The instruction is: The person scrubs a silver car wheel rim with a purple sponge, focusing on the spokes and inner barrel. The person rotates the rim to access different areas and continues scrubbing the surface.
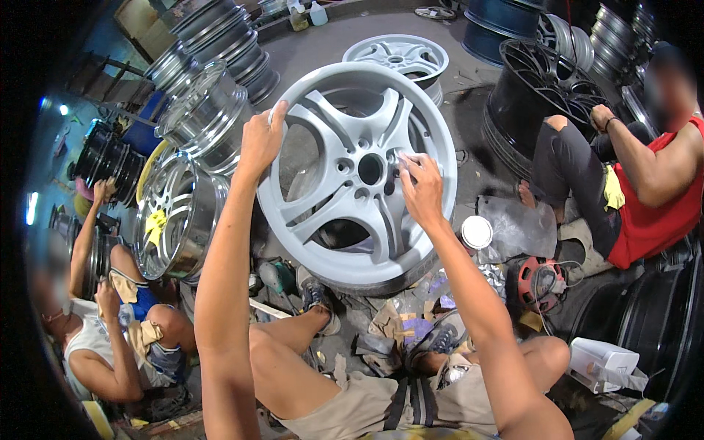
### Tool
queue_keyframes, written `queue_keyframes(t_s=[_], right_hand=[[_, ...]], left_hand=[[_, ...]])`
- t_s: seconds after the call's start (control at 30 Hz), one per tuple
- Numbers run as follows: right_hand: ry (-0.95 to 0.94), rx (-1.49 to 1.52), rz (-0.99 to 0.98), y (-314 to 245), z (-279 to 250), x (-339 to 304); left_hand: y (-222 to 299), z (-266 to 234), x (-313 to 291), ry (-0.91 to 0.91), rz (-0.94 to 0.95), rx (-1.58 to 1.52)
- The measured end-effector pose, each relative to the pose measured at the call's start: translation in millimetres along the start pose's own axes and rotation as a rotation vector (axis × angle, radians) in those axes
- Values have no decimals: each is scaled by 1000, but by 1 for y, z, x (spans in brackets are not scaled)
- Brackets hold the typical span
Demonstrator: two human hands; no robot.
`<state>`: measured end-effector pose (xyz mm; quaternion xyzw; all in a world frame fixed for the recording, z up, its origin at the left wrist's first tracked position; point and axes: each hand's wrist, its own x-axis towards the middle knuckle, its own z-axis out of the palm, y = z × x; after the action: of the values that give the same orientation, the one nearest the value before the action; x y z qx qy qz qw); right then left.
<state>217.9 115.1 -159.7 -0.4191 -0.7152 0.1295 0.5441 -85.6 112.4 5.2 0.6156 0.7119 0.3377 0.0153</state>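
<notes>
A large grey-painted alloy wheel rim [302,213] with paired spokes stands tilted toward me in front of my knees. It rests on what looks like a dark tyre on the floor. My left hand [262,136] grips its upper left edge, with the fingers mostly hidden behind the lip. My right hand [423,180] is at the wheel's middle, right of the centre hole. Its bent fingertips press near a bolt hole and the spoke there. Something small seems to be under those fingertips, but I cannot make out what.
Another grey rim [396,50] lies behind mine. Polished rims [209,110] stand at left, black rims [506,125] at right. One person [110,345] sits at left, another [653,191] at right. A white-lidded tub [477,232], a red round device [539,284] and scraps lie around.
</notes>
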Motion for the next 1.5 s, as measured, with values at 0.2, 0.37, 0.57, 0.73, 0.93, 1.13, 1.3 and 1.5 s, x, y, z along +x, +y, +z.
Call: queue_keyframes(t_s=[0.2,0.37,0.57,0.73,0.93,1.13,1.3,1.5], right_hand=[[-251,-7,-31,-48,14,-61],[-783,191,127,-62,-60,-101],[-846,67,337,-10,-164,-116],[-831,-91,726,-28,-225,-79],[-819,-340,325,-9,-220,-89],[-825,-92,422,-22,-133,-88],[-684,534,954,-46,-75,-79],[-245,471,1172,-20,-53,-73]], left_hand=[[-11,-2,-2,-30,-60,-62],[-13,-9,-3,3,-77,-49],[-25,-7,-19,138,-132,-182],[-47,-3,-71,285,-206,-166],[-67,3,-149,106,-225,162],[-150,7,-143,71,-435,59],[-159,17,-126,5,-456,-7],[-64,10,-131,-145,-567,-673]])
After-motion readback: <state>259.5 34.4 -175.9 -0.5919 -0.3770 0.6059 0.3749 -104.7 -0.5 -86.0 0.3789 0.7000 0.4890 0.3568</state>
